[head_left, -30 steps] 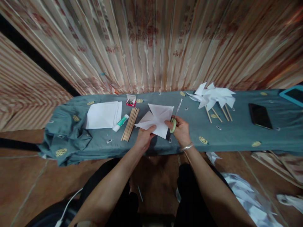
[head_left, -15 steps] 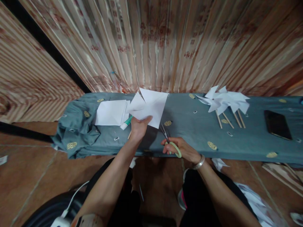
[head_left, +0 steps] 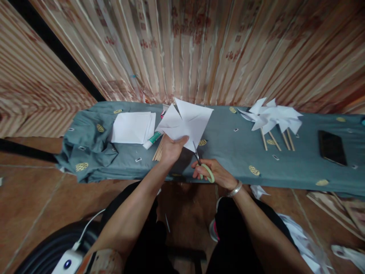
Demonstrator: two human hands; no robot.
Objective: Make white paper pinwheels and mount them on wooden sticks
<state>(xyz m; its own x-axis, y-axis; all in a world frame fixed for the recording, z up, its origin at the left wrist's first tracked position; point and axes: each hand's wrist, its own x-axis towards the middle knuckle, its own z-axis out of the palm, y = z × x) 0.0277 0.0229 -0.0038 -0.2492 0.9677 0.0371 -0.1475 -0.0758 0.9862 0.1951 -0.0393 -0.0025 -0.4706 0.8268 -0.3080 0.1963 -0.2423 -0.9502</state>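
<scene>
Left hand (head_left: 171, 148): thumb and fingers pinch the lower edge of a white square paper sheet with diagonal cuts (head_left: 186, 121), held tilted above the grey-blue patterned tablecloth (head_left: 228, 152). The wrist is straight and the forearm angles up from lower left.

Right hand (head_left: 213, 173): fingers are curled through the loops of green-handled metal scissors (head_left: 201, 163), blades pointing up, tips just beside the sheet's lower corner. The wrist is bent and carries a silver bangle (head_left: 235, 189).

a home room: draped curtains (head_left: 185, 49), tiled floor (head_left: 31, 205), cloth-covered bench (head_left: 285, 167)
</scene>
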